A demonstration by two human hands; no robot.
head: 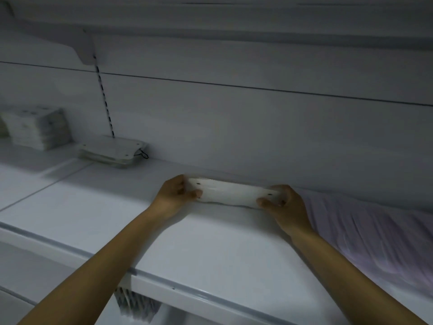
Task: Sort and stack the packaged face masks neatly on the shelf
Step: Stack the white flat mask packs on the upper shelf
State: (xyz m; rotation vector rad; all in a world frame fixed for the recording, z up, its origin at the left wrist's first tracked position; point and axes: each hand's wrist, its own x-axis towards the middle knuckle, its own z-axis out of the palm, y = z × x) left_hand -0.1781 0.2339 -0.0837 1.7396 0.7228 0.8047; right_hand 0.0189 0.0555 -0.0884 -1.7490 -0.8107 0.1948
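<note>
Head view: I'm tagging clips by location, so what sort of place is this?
Likely a shop or stockroom. A white shelf meets a slotted upright with a bracket above, stacks of packaged masks sit at back left, and the left hand and right hand hold another pack.

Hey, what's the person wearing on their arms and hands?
Nothing visible. The left hand and right hand are gloveless, no rings showing; both forearms are bare to the frame's edge, with no sleeves, watch or bracelet. The dim picture could hide small details.
</note>
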